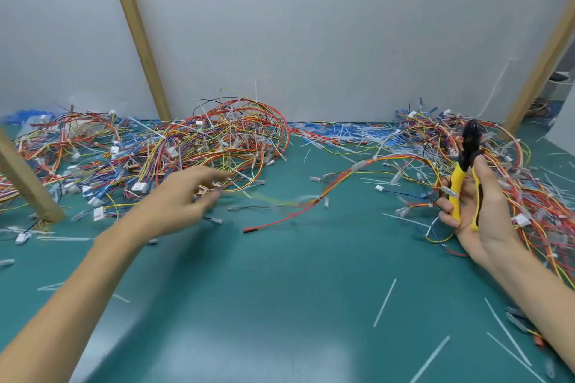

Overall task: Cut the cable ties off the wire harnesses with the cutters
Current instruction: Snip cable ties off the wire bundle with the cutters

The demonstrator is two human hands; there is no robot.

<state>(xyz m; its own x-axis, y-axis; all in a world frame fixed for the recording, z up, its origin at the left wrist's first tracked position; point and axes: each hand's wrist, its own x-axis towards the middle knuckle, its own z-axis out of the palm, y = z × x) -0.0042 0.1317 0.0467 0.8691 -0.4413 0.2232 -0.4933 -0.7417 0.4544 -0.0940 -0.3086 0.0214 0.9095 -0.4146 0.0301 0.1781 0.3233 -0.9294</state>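
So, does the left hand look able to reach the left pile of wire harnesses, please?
Probably yes: the left hand is at the near edge of the wire harnesses, and nothing stands between them.

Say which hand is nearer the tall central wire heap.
Left. The left hand is at the near edge of the wire heap; the right hand holds the cutters far to its right.

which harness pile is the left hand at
The left pile: the left hand is at its near edge. The right pile lies beside the right hand, which holds the cutters.
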